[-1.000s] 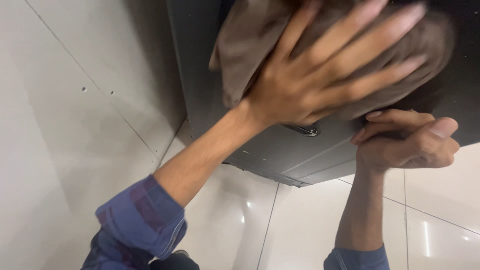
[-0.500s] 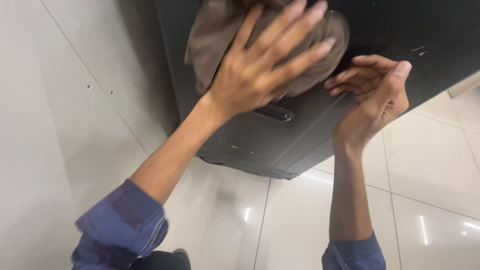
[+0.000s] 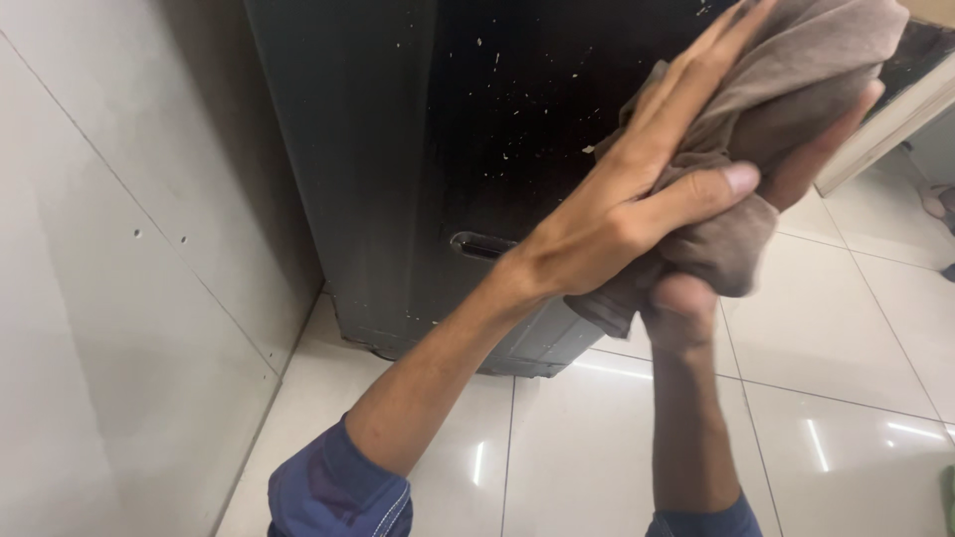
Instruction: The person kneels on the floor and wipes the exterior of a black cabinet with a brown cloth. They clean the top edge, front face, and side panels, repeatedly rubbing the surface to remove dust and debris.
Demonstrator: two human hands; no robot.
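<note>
Against the dark cabinet (image 3: 418,169) front, near its right edge: brown cloth (image 3: 786,109) now bunched between both hands, lifted off the panel. Left hand (image 3: 637,209) flat, thumb pinching cloth; right hand (image 3: 696,298) gripping from underneath. Wiping paused, apparently regathering.

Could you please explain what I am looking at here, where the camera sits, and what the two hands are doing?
The picture comes from one camera worn on a person's head, looking down along their own arms. The left hand and the right hand are bare, with blue sleeves near the bottom edge. Between them they hold a crumpled brown cloth: the left hand lies flat over it, the right is mostly hidden beneath it. Behind stands a tall dark cabinet with pale specks and a recessed handle. It stands on a glossy white tiled floor, beside a pale wall.
</note>
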